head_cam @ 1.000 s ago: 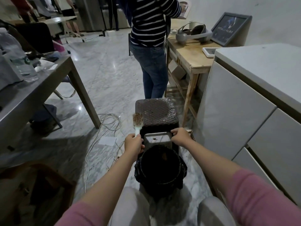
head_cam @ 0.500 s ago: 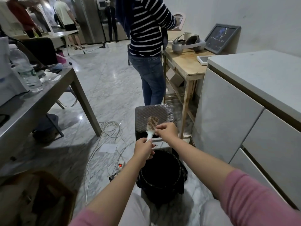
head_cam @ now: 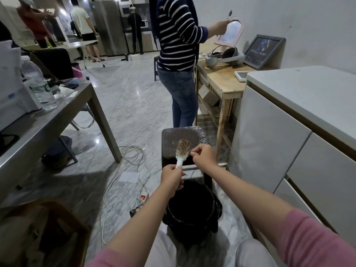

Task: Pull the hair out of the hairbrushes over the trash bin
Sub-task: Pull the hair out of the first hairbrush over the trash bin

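Cables (head_cam: 123, 170) trail across the floor at the far left, well clear of the work. Next comes the left hand (head_cam: 172, 177), its grip clamped round the white handle of the hairbrush (head_cam: 182, 150), which stands upright with hair matted in its bristles. Just beside the brush head, the right hand (head_cam: 204, 156) has fingertips pinched together at the bristle edge, seemingly on a tuft. Below the forearms sits the trash bin (head_cam: 192, 207). The brush is held beyond the bin's far rim, so loosened hair could drop onto the stool (head_cam: 183, 133) or floor instead.
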A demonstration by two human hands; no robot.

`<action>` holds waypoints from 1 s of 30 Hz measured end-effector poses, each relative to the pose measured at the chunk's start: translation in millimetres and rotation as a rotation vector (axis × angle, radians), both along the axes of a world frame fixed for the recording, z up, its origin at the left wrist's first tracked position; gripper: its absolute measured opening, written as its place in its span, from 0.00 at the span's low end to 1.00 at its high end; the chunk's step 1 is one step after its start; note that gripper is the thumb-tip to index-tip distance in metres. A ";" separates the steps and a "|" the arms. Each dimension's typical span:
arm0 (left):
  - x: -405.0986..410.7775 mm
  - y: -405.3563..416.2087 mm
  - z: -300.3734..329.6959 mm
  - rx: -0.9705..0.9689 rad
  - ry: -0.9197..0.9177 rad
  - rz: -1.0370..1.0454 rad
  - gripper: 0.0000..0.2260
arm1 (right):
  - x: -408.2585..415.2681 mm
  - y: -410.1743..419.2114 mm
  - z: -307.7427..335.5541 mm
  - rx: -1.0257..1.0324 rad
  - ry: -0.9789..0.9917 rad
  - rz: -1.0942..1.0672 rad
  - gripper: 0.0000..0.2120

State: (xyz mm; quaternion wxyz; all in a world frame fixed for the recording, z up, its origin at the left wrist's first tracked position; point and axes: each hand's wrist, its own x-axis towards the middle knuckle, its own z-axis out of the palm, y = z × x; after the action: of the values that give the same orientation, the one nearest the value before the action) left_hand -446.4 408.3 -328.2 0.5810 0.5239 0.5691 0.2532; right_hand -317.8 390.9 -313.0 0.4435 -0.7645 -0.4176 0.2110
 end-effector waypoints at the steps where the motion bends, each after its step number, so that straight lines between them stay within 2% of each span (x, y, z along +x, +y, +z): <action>1: 0.8 -0.8 1.6 0.003 -0.003 -0.004 0.08 | 1.3 -2.1 0.0 0.016 0.003 -0.002 0.07; 5: 6.4 -1.5 3.7 -0.003 -0.006 -0.020 0.08 | 8.0 -9.3 0.3 0.050 0.045 -0.030 0.08; 9: -1.1 6.6 -5.8 -0.111 -0.008 0.111 0.07 | 12.0 -16.4 7.7 0.134 0.321 -0.060 0.08; 12: -11.3 8.6 -11.9 -0.093 0.012 0.124 0.11 | 16.9 -21.3 16.2 0.194 0.437 -0.072 0.08; 15: -14.9 8.6 -11.5 -0.109 0.001 0.159 0.06 | 23.0 -25.7 20.3 0.228 0.531 -0.107 0.08; 16: -16.2 8.6 -10.4 -0.119 -0.004 0.184 0.07 | 25.4 -27.2 20.7 0.237 0.556 -0.127 0.07; 18: -20.6 13.0 -13.3 -0.141 -0.020 0.247 0.15 | 30.7 -28.4 21.2 0.260 0.601 -0.182 0.07; 21: -28.1 17.5 -16.1 -0.159 -0.051 0.353 0.18 | 40.9 -27.8 18.4 0.276 0.606 -0.292 0.07; 25: -33.9 18.7 -12.9 -0.141 -0.085 0.431 0.12 | 48.1 -22.5 7.1 0.216 0.565 -0.406 0.09; 30: -33.3 18.8 -9.3 -0.122 -0.086 0.337 0.09 | 43.8 -14.1 -14.7 -0.008 0.402 -0.398 0.12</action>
State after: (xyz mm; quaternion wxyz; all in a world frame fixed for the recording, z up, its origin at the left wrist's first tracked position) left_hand -479.7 427.1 -337.5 0.5849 0.3734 0.6378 0.3342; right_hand -274.1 376.8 -327.7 0.5472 -0.7759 -0.1619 0.2689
